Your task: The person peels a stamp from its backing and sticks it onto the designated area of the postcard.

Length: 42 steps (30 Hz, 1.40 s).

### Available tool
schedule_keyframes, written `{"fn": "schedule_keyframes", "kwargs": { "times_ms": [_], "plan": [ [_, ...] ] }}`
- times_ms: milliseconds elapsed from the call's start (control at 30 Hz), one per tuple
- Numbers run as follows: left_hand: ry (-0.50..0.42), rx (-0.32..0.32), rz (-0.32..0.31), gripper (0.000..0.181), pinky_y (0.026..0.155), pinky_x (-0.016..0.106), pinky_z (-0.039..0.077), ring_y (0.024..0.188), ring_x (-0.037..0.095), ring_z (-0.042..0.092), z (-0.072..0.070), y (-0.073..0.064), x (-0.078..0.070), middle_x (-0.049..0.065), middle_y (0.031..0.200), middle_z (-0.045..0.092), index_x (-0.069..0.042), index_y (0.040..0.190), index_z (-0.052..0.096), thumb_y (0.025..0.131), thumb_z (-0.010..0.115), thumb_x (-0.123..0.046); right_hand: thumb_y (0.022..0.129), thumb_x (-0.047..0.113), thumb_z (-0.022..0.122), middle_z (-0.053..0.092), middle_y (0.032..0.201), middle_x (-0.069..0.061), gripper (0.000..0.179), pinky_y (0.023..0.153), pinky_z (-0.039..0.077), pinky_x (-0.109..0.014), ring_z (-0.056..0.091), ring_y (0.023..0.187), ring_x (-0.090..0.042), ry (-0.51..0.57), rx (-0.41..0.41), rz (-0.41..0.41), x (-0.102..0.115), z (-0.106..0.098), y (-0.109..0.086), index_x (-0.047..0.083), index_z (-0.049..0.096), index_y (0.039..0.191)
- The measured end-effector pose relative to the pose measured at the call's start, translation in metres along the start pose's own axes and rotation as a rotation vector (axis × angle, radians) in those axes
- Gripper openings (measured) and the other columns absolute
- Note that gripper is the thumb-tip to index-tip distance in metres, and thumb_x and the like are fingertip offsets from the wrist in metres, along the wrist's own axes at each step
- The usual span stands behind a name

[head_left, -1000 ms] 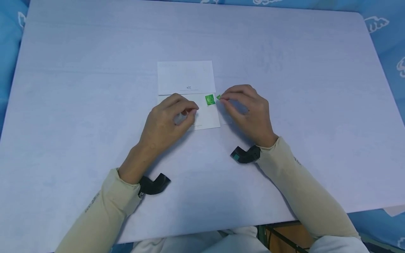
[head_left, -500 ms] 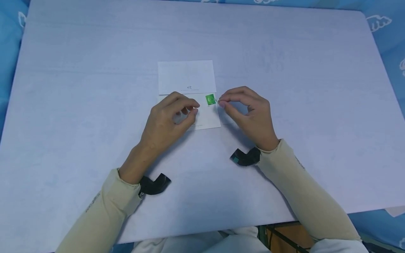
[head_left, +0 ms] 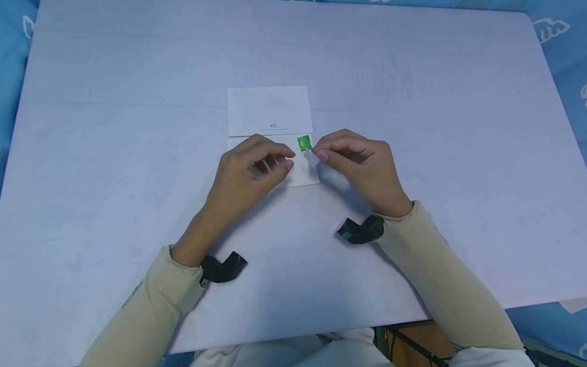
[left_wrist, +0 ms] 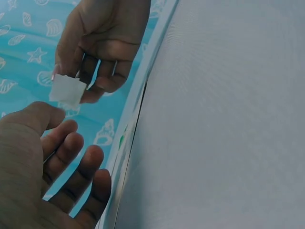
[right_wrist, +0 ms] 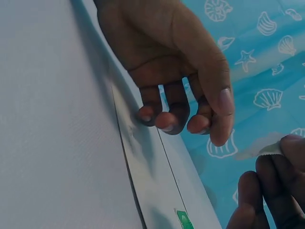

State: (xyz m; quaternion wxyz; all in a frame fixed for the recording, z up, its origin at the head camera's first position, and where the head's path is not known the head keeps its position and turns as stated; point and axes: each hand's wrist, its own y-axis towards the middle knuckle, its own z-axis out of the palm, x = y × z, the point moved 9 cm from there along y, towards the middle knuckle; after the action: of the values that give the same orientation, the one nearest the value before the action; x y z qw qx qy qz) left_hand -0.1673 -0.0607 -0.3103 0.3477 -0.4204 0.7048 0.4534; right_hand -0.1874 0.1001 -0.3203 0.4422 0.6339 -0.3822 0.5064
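My right hand (head_left: 355,168) pinches a small stamp (left_wrist: 67,90) between thumb and forefinger, its white back showing in the left wrist view. The held stamp hangs over the right part of a white envelope (head_left: 300,171), just below a green stamp (head_left: 304,143) on that envelope's upper right corner. Over the same envelope's left part hovers my left hand (head_left: 249,171), holding nothing. Its thumb and fingertips stand apart and lightly bent, close to the held stamp. The envelope's left part is hidden under this hand.
A second white envelope (head_left: 269,109) with a small printed mark lies directly behind the first. Beside the front envelope, a pale piece of paper (head_left: 329,172) shows under my right hand. A white cloth covers the table (head_left: 435,102), with blue patterned fabric (head_left: 559,76) beyond its edges.
The right hand has turned the held stamp from its green face to its white back, bringing it slightly left and nearer me over the envelope. The left hand has shifted slightly right.
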Motion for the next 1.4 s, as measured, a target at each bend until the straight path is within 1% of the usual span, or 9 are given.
{"fn": "schedule_keyframes", "kwargs": {
  "times_ms": [133, 333, 600, 767, 833, 900, 1033, 1200, 1400],
  "plan": [
    [-0.020, 0.027, -0.022, 0.012, 0.063, 0.035, 0.048, 0.073, 0.015, 0.055, 0.003, 0.000, -0.001, 0.006, 0.084, 0.061, -0.002, 0.093, 0.069, 0.082, 0.067, -0.004, 0.084, 0.000, 0.063, 0.063, 0.096, -0.019, 0.012, 0.081, 0.049, -0.036, 0.055, 0.095, -0.034, 0.067, 0.017, 0.063, -0.006, 0.000, -0.001, -0.009, 0.067, 0.091],
    [-0.084, 0.060, -0.007, 0.014, 0.063, 0.038, 0.049, 0.073, 0.012, 0.054, 0.006, 0.000, -0.002, 0.006, 0.082, 0.061, -0.001, 0.095, 0.069, 0.082, 0.067, -0.003, 0.085, 0.001, 0.063, 0.062, 0.097, -0.019, 0.012, 0.082, 0.047, -0.038, 0.053, 0.097, -0.035, 0.108, 0.071, 0.107, -0.011, 0.005, -0.002, -0.008, 0.067, 0.091],
    [-0.077, 0.078, -0.009, 0.009, 0.062, 0.037, 0.048, 0.071, 0.012, 0.054, 0.009, 0.000, -0.004, 0.007, 0.080, 0.063, -0.001, 0.089, 0.070, 0.081, 0.068, -0.002, 0.085, -0.003, 0.062, 0.062, 0.097, -0.020, 0.011, 0.083, 0.047, -0.038, 0.053, 0.097, -0.036, 0.120, 0.112, 0.102, -0.012, 0.009, -0.003, -0.009, 0.067, 0.092],
    [-0.076, 0.068, -0.026, 0.007, 0.062, 0.035, 0.048, 0.071, 0.011, 0.054, 0.008, -0.001, -0.003, 0.006, 0.079, 0.062, -0.001, 0.087, 0.069, 0.081, 0.067, -0.001, 0.087, -0.003, 0.058, 0.061, 0.103, -0.020, 0.014, 0.083, 0.047, -0.041, 0.053, 0.099, -0.034, 0.098, 0.118, 0.093, -0.012, 0.010, -0.003, -0.010, 0.065, 0.097],
    [-0.070, 0.056, -0.033, 0.006, 0.062, 0.035, 0.048, 0.071, 0.010, 0.054, 0.007, 0.000, -0.003, 0.005, 0.078, 0.062, -0.002, 0.087, 0.069, 0.081, 0.067, -0.001, 0.088, -0.003, 0.056, 0.059, 0.106, -0.020, 0.016, 0.082, 0.048, -0.041, 0.053, 0.098, -0.033, 0.069, 0.109, 0.072, -0.010, 0.010, -0.003, -0.010, 0.064, 0.100],
    [-0.060, 0.044, -0.039, 0.006, 0.062, 0.035, 0.048, 0.071, 0.010, 0.054, 0.005, 0.000, -0.002, 0.005, 0.078, 0.062, -0.002, 0.086, 0.069, 0.081, 0.067, -0.002, 0.089, -0.003, 0.055, 0.058, 0.108, -0.020, 0.017, 0.079, 0.048, -0.039, 0.053, 0.093, -0.033, 0.030, 0.091, 0.044, -0.008, 0.008, -0.003, -0.009, 0.063, 0.102],
    [-0.049, 0.029, -0.043, 0.005, 0.062, 0.034, 0.049, 0.072, 0.010, 0.054, 0.004, 0.001, -0.002, 0.005, 0.078, 0.062, -0.002, 0.086, 0.069, 0.082, 0.066, -0.002, 0.088, -0.004, 0.055, 0.058, 0.105, -0.019, 0.015, 0.078, 0.048, -0.036, 0.053, 0.088, -0.032, -0.010, 0.059, 0.009, -0.003, 0.003, -0.003, -0.010, 0.063, 0.099],
    [-0.055, 0.024, -0.050, 0.008, 0.062, 0.033, 0.049, 0.073, 0.012, 0.054, 0.004, 0.002, -0.002, 0.006, 0.080, 0.061, -0.002, 0.089, 0.069, 0.082, 0.066, -0.002, 0.089, -0.004, 0.055, 0.059, 0.104, -0.019, 0.014, 0.077, 0.048, -0.042, 0.052, 0.086, -0.036, 0.024, 0.068, 0.033, -0.006, 0.003, -0.003, -0.011, 0.063, 0.097],
    [-0.067, 0.056, -0.078, 0.012, 0.064, 0.031, 0.050, 0.073, 0.012, 0.053, 0.008, 0.002, 0.000, 0.005, 0.080, 0.059, -0.002, 0.094, 0.069, 0.082, 0.066, -0.003, 0.090, -0.001, 0.055, 0.059, 0.104, -0.019, 0.015, 0.075, 0.047, -0.045, 0.052, 0.085, -0.036, 0.052, 0.085, 0.079, -0.011, 0.004, -0.004, -0.010, 0.064, 0.097]
  ]
}}
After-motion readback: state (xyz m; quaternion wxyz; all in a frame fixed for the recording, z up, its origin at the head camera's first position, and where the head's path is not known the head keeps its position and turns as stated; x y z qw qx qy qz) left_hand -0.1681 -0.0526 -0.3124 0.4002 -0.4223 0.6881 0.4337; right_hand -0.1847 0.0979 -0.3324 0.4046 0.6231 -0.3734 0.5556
